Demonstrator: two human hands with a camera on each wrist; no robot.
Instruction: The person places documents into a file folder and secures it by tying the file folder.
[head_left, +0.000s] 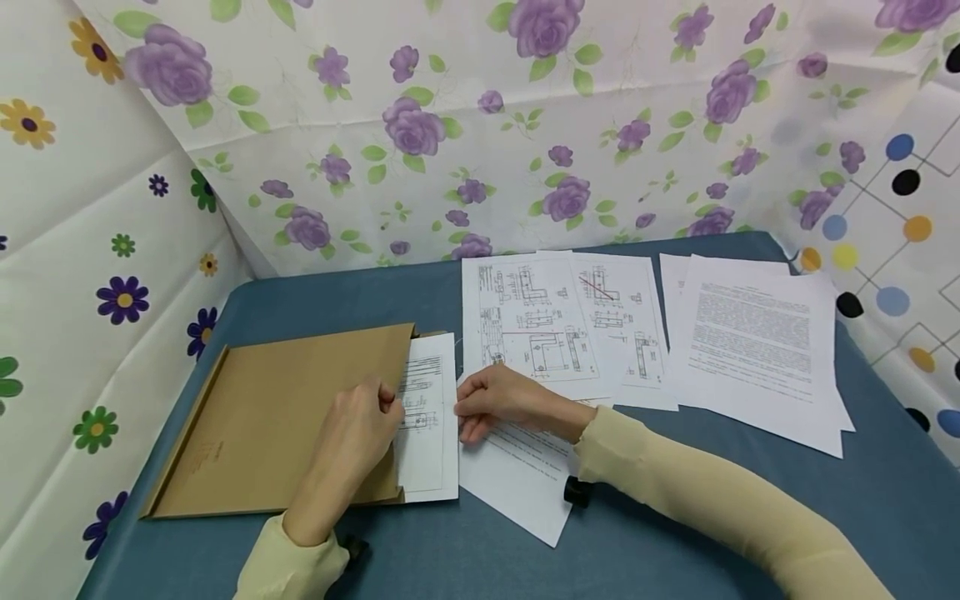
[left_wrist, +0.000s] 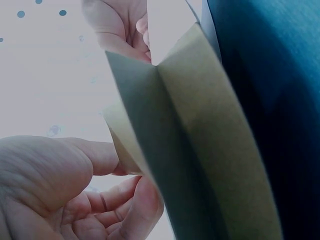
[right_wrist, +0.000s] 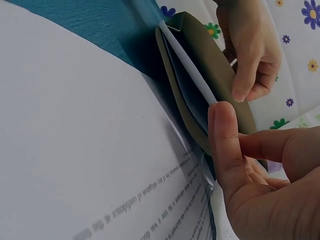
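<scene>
A brown cardboard folder [head_left: 292, 417] lies on the left of the table, its right side gaping. My left hand [head_left: 360, 425] pinches the folder's upper cover at that opening, thumb and fingers on the lifted cardboard [left_wrist: 127, 145] in the left wrist view. A stack of white sheets [head_left: 431, 471] with a technical drawing on top juts out of the opening. My right hand [head_left: 498, 404] pinches the outer edge of this stack between thumb and fingers. In the right wrist view the stack's edge [right_wrist: 190, 65] runs between the folder's two covers.
Beneath my right hand lies a loose text sheet [head_left: 525, 483]. Behind it are drawing sheets [head_left: 540, 333], one crossed by a red line. Several text pages [head_left: 757, 350] overlap on the right. A blue cloth [head_left: 675, 550] covers the table; patterned curtains [head_left: 480, 125] stand around it.
</scene>
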